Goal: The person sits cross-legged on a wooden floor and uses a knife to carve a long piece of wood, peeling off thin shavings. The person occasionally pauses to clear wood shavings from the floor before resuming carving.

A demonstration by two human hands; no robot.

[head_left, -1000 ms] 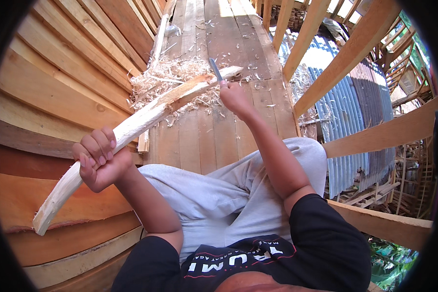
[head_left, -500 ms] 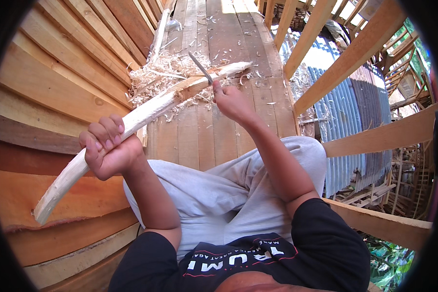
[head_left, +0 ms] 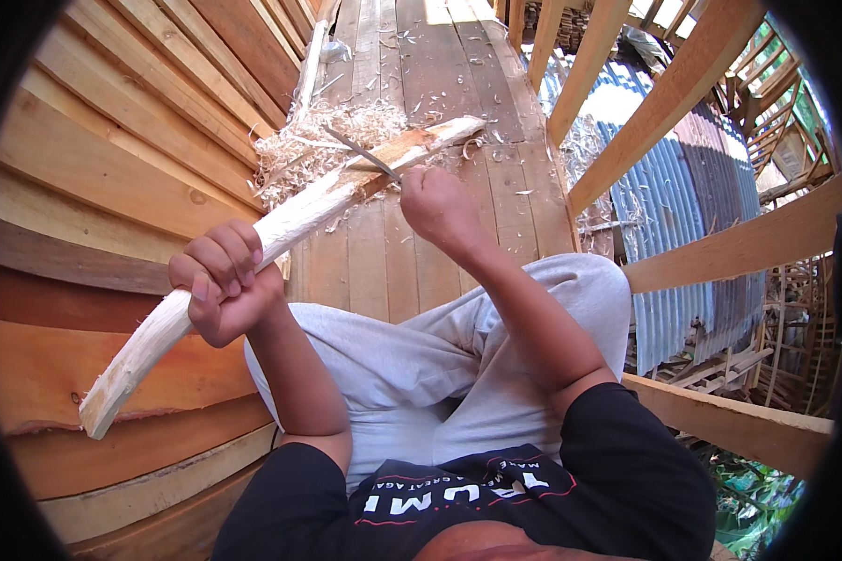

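Your left grip (head_left: pixel 223 283) is wrapped around the pale stick (head_left: pixel 311 210), whose long axis slants from lower left to upper right, far end over the plank floor (head_left: pixel 370 257). Your right grip (head_left: pixel 437 208) clasps a knife (head_left: pixel 365 154), blade crossing the stick, tip forward-left.

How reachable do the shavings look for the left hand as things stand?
Probably not: the left hand is wrapped around the stick and would have to let go first, though the shavings lie loose on the floor ahead.
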